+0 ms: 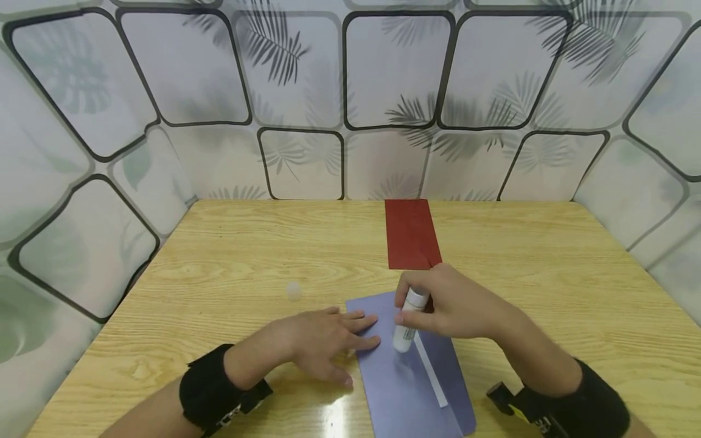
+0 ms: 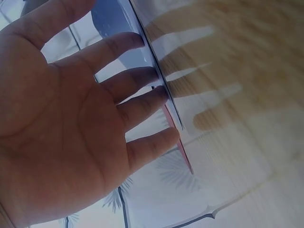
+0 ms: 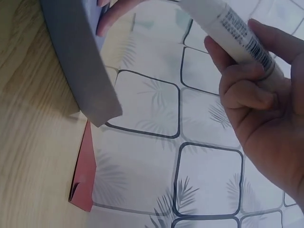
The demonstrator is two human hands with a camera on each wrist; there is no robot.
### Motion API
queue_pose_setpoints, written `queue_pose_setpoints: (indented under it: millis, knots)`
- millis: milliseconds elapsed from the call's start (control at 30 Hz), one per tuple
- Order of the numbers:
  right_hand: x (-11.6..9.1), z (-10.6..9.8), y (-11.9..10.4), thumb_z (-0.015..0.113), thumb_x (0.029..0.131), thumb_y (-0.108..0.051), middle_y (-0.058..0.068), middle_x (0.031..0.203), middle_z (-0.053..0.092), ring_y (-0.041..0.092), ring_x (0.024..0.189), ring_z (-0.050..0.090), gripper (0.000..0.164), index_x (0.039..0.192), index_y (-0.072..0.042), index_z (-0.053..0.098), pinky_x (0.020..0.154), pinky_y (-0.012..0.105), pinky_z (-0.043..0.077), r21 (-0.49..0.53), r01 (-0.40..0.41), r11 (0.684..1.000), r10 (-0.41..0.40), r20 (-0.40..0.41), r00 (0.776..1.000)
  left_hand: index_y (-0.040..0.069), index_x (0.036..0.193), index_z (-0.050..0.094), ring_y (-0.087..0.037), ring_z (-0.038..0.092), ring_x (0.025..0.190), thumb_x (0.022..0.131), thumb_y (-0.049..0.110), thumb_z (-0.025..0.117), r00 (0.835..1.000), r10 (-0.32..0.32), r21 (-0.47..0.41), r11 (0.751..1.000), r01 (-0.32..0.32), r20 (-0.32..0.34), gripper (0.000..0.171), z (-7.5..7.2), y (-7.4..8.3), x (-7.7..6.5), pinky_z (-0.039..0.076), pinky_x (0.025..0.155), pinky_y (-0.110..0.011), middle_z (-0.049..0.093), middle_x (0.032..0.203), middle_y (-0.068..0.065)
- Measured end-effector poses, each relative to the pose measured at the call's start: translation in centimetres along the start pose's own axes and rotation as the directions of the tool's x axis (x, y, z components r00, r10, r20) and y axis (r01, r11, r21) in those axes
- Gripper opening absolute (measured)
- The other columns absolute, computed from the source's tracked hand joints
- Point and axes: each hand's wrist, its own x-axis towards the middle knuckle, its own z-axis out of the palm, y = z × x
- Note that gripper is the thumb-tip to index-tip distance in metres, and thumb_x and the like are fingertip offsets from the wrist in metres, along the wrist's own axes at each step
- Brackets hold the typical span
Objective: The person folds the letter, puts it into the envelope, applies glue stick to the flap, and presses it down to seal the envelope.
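Note:
My right hand (image 1: 454, 301) grips a white glue stick (image 1: 404, 338) with printed text on its side, tilted with its lower end at the face of a purple sheet (image 1: 397, 389). In the right wrist view, the fingers curl round the glue stick (image 3: 242, 40). The left hand (image 1: 325, 340) lies spread, its fingertips on the left edge of the purple sheet. A narrow white strip (image 1: 431, 372) runs lengthwise on the sheet, right of the glue stick. Seen from the right wrist, the purple sheet (image 3: 80, 61) has its near side raised off the table.
A red paper sheet (image 1: 412, 234) lies at the back of the wooden table (image 1: 246, 243), with a corner turned up near my right hand. A small translucent round piece (image 1: 293, 291) sits beyond the left hand. Patterned fabric (image 1: 296, 91) stands behind and at the sides.

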Motion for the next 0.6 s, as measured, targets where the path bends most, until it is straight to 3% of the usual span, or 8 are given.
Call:
queue_pose_setpoints:
  millis: [200, 367, 500, 600]
  knots:
    - [-0.02, -0.34, -0.16, 0.080, 0.084, -0.008, 0.001, 0.092, 0.075, 0.008, 0.072, 0.067, 0.020, 0.087, -0.013, 0.061, 0.054, 0.024, 0.053, 0.097, 0.046, 0.994, -0.024, -0.211, 0.977, 0.025, 0.154, 0.039, -0.021, 0.021, 0.153, 0.092, 0.051, 0.064, 1.000, 0.004, -0.010, 1.000, -0.004, 0.003, 0.071, -0.02, -0.15, -0.15, 0.027, 0.120, -0.054, 0.023, 0.165, -0.004]
    - [0.15, -0.19, 0.16, 0.079, 0.083, -0.003, 0.007, 0.100, 0.076, 0.014, 0.089, 0.073, 0.027, 0.084, -0.013, 0.054, 0.058, 0.025, 0.053, 0.129, 0.074, 0.989, -0.038, -0.264, 0.964, 0.026, 0.154, 0.039, -0.019, 0.020, 0.153, 0.092, 0.051, 0.064, 1.000, -0.009, -0.034, 0.999, 0.009, 0.009, 0.072, -0.06, -0.12, -0.22, 0.024, 0.121, -0.054, 0.022, 0.165, -0.003]
    - [0.37, -0.07, 0.36, 0.073, 0.088, 0.000, 0.008, 0.104, 0.071, 0.015, 0.088, 0.070, 0.021, 0.101, -0.008, 0.058, 0.068, 0.027, 0.057, 0.131, 0.115, 0.985, -0.076, -0.269, 0.960, 0.027, 0.154, 0.039, -0.019, 0.020, 0.153, 0.092, 0.051, 0.063, 1.000, -0.015, -0.056, 0.998, 0.015, 0.008, 0.070, -0.02, -0.14, -0.22, 0.021, 0.121, -0.055, 0.022, 0.165, -0.002]
    - [0.47, 0.00, 0.46, 0.065, 0.093, 0.004, 0.011, 0.110, 0.067, 0.016, 0.089, 0.071, 0.032, 0.123, 0.000, 0.056, 0.075, 0.028, 0.058, 0.172, 0.139, 0.975, -0.094, -0.250, 0.964, 0.027, 0.153, 0.041, -0.019, 0.022, 0.153, 0.093, 0.050, 0.063, 1.000, -0.013, -0.057, 0.998, 0.013, 0.002, 0.068, -0.07, -0.13, -0.18, 0.022, 0.121, -0.056, 0.024, 0.165, -0.002]
